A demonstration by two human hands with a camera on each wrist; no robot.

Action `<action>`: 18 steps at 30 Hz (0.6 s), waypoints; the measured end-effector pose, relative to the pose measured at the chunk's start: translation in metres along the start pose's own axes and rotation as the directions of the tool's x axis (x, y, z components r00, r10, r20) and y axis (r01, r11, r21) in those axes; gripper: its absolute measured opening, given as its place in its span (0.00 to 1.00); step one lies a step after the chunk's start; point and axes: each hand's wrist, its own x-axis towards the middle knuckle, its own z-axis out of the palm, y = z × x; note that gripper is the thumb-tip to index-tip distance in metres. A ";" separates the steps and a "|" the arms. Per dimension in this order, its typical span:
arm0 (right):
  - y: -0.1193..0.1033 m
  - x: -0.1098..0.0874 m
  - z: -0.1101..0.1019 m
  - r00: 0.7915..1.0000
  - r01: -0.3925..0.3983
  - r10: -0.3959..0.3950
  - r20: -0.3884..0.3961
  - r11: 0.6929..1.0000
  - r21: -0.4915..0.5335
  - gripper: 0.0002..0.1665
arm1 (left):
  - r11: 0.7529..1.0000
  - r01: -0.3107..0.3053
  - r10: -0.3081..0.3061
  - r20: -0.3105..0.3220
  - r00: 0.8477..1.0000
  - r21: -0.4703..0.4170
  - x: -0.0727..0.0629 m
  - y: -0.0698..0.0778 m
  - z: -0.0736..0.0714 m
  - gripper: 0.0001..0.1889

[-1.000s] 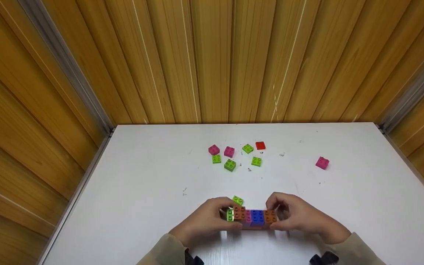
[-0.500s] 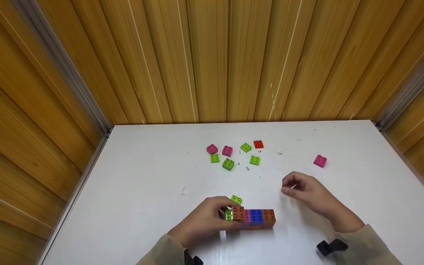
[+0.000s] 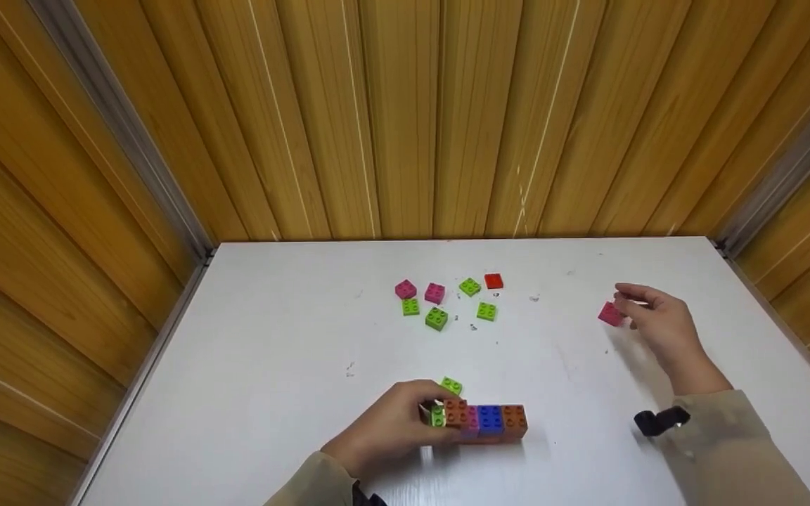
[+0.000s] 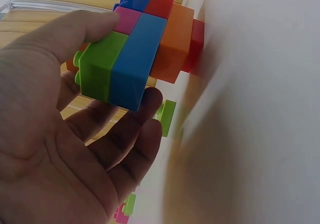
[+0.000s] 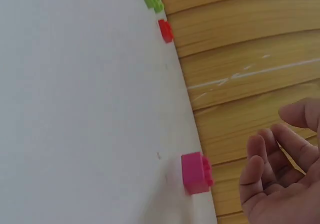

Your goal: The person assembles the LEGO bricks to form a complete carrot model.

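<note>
My left hand (image 3: 399, 424) grips the left end of a stacked assembly of toy building bricks (image 3: 491, 419), thumb on the near side. The left wrist view shows green, pink, blue, orange and red bricks in this assembly (image 4: 137, 58), stacked in layers; fingers cover part of its left end. At the right of the table, my right hand (image 3: 666, 330) hovers over a single magenta brick (image 3: 609, 314), partly covering it in the head view. In the right wrist view, loosely bent fingers (image 5: 257, 171) hold nothing and are apart from that brick.
One loose lime brick (image 3: 451, 385) lies just behind the assembly. Farther back are several lime bricks (image 3: 436, 318), two magenta bricks (image 3: 435, 292) and a flat red brick (image 3: 493, 281). Wood-patterned panels (image 3: 405, 119) border the white table (image 3: 271, 337).
My right hand has let go of the assembly's right end and moved right and away from me, to above the lone magenta brick. The left hand still holds the assembly in place.
</note>
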 end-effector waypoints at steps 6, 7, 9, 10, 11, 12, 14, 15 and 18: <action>0.012 0.018 -0.003 0.994 -0.100 0.100 0.037 0.995 -0.005 0.37 | 1.000 -0.018 0.018 0.004 1.000 0.013 0.000 0.001 0.000 0.16; 0.013 0.019 -0.003 0.992 -0.118 0.118 0.046 0.993 0.003 0.37 | 1.000 -0.019 0.019 0.005 1.000 0.015 0.000 0.001 0.000 0.16; 0.015 0.021 -0.003 0.988 -0.143 0.143 0.060 0.990 -0.007 0.39 | 1.000 -0.018 0.018 0.008 1.000 0.015 0.000 0.001 0.000 0.16; 0.016 0.021 -0.003 0.987 -0.149 0.150 0.064 0.989 -0.017 0.39 | 1.000 -0.017 0.017 0.008 1.000 0.015 0.000 0.001 0.000 0.16; 0.017 0.021 -0.003 0.986 -0.153 0.154 0.064 0.988 -0.028 0.39 | 1.000 -0.016 0.016 0.008 1.000 0.017 -0.001 0.001 0.000 0.16; 0.018 0.022 -0.003 0.985 -0.155 0.158 0.066 0.987 -0.040 0.39 | 1.000 -0.014 0.013 0.008 1.000 0.016 -0.001 0.001 0.000 0.16; 0.019 0.022 -0.003 0.986 -0.152 0.156 0.066 0.986 -0.066 0.39 | 1.000 -0.014 0.014 0.005 1.000 0.019 -0.001 0.002 0.000 0.16; 0.019 0.021 -0.002 0.986 -0.151 0.156 0.066 0.986 -0.074 0.39 | 1.000 -0.014 0.014 0.003 1.000 0.021 -0.001 0.002 0.000 0.16; 0.019 0.021 -0.001 0.986 -0.146 0.152 0.064 0.985 -0.091 0.38 | 1.000 -0.010 0.010 0.001 1.000 0.019 -0.001 0.002 0.000 0.16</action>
